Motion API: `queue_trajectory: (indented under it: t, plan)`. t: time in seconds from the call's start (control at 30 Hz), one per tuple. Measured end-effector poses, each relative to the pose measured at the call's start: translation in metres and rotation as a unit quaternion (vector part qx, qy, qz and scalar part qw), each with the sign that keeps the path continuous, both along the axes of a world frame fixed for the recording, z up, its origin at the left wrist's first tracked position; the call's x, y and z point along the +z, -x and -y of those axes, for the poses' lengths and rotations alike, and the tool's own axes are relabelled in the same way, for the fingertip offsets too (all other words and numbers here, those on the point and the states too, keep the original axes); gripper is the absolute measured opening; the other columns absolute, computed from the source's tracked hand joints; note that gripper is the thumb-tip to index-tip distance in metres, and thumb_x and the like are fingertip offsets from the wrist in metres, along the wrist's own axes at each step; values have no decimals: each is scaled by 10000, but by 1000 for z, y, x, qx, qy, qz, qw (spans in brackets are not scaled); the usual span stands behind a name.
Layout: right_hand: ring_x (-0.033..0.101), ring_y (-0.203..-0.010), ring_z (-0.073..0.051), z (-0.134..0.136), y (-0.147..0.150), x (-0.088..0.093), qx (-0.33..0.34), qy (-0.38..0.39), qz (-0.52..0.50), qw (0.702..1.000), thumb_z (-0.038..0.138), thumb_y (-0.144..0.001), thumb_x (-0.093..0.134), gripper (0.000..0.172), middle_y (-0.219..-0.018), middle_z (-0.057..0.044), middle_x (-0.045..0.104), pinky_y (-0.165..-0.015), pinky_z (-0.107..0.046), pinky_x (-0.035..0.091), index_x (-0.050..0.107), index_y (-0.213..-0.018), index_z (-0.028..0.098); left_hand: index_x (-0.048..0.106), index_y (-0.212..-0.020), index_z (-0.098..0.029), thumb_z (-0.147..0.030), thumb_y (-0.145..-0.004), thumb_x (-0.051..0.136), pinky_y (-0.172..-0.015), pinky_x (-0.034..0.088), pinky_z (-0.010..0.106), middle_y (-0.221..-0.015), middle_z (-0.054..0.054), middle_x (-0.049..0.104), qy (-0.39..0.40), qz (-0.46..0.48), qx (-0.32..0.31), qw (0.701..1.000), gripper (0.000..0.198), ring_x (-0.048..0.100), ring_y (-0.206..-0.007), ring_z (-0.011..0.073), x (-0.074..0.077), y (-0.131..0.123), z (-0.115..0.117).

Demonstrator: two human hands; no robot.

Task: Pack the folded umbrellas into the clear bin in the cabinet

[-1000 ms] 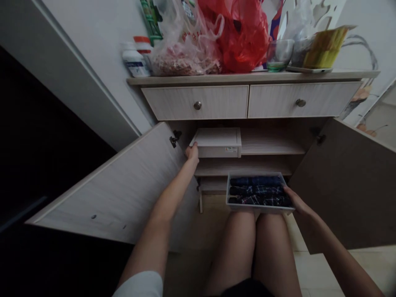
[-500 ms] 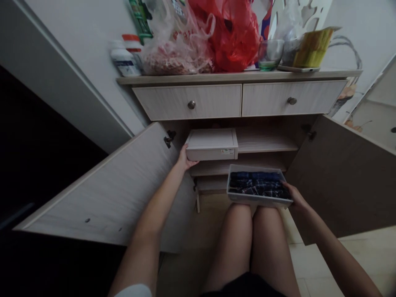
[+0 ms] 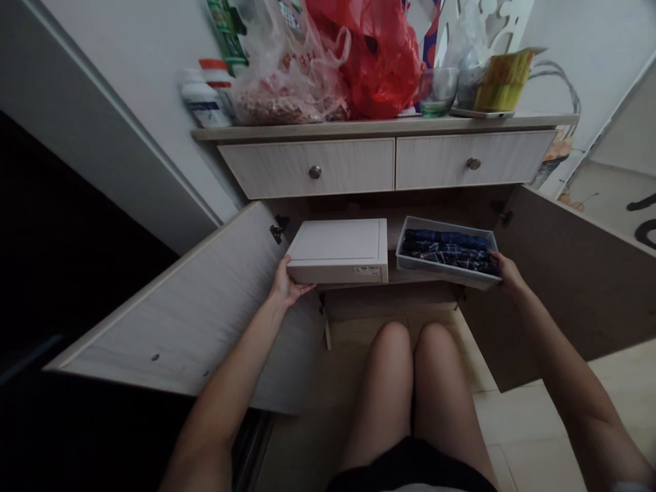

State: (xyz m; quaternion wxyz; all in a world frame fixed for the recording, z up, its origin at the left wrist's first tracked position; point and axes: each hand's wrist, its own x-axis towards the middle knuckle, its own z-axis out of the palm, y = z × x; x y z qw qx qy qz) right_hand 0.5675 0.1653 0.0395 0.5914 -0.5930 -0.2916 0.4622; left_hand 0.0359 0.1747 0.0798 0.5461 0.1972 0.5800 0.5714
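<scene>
Hard to see: the inside of the white box (image 3: pixel 335 242), under its flat top, and the fuzzy print on its label (image 3: pixel 366 271). Cut off by the top edge: a red bag (image 3: pixel 384 75), a clear bag (image 3: pixel 287 89) and a green pack (image 3: pixel 225 31). Too dark to make out at far left.

Below the bags, a pale wood cupboard (image 3: pixel 328 130) beside a plain wall (image 3: pixel 123 61), on light floor tiles (image 3: pixel 517 427).

To count: two drawers (image 3: pixel 277 164), two round knobs (image 3: pixel 314 172), two wide-open doors (image 3: pixel 179 314), two knees (image 3: pixel 392 342), one glass (image 3: pixel 438 92), one white box, one clear tray (image 3: pixel 445 271).

Gripping the white box at its left end with the left hand (image 3: pixel 288 283), fingers underneath. Gripping the tray of dark checked cloth (image 3: pixel 445 240) at its right end with the right hand (image 3: pixel 507 272), some fingers hidden. White box at the cupboard's front, just left of the tray, with a small gap between.
</scene>
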Motion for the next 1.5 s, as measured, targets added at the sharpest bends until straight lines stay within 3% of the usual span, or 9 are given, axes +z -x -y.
queue_trajectory:
  t: [0.1, 0.37, 0.5, 0.83, 1.03, 1.27, 1.5]
  plan:
    - [634, -533, -175, -10, 10, 13, -40, 18, -21, 999, 324, -850, 612, 153, -602, -9, 671, -499, -259, 512, 648, -766, 202, 568, -1308, -267, -530, -911, 474, -750, 612, 419, -1043, 114, 672, 0, 3, -9, 1000, 486, 679, -872, 273, 0, -6, 3]
    - [658, -607, -192, -16, 16, 16, 10, 9, 12, 1000, 393, -807, 678, 203, -665, -5, 697, -547, -272, 519, 693, -840, 193, 561, -1324, -254, -529, -920, 449, -754, 608, 414, -1028, 108, 670, -6, 4, -6, 1000, 502, 680, -847, 257, 3, -4, 7]
    - [663, -610, -204, -17, 20, 20, 33, 26, 3, 999, 338, -819, 662, 156, -669, -18, 708, -537, -276, 514, 701, -818, 187, 561, -1330, -263, -526, -928, 456, -742, 605, 408, -1077, 108, 662, -2, -6, 9, 1000, 492, 677, -822, 249, 1, -3, 9]
    - [645, -564, -202, -24, 31, 32, 40, 47, 8, 998, 324, -875, 612, 185, -615, -34, 691, -559, -292, 534, 717, -835, 178, 550, -1328, -278, -536, -925, 460, -757, 604, 404, -1081, 103, 675, 2, -17, 3, 1000, 487, 681, -849, 243, -3, -8, 7]
    - [574, -460, -164, -33, 47, 28, 62, 85, -33, 994, 345, -913, 574, 225, -547, -3, 641, -481, -258, 475, 671, -784, 189, 536, -1361, -265, -561, -939, 426, -774, 609, 404, -1138, 109, 672, 3, -6, -6, 1000, 528, 684, -899, 251, -9, -33, 4]
    - [686, -698, -187, -50, 81, 13, 99, 37, -14, 994, 376, -895, 599, 212, -738, -1, 733, -691, -294, 556, 700, -952, 198, 529, -1375, -269, -590, -946, 415, -770, 610, 389, -1261, 121, 651, -3, -7, -22, 1000, 548, 678, -1027, 278, -20, -73, 3]
    - [676, -682, -161, -62, 112, 8, 107, 4, -12, 994, 358, -895, 624, 184, -721, 0, 726, -680, -257, 542, 696, -874, 190, 512, -1396, -265, -615, -937, 421, -772, 598, 382, -1313, 127, 628, -4, -16, -29, 999, 584, 672, -1032, 274, -25, -98, 1]
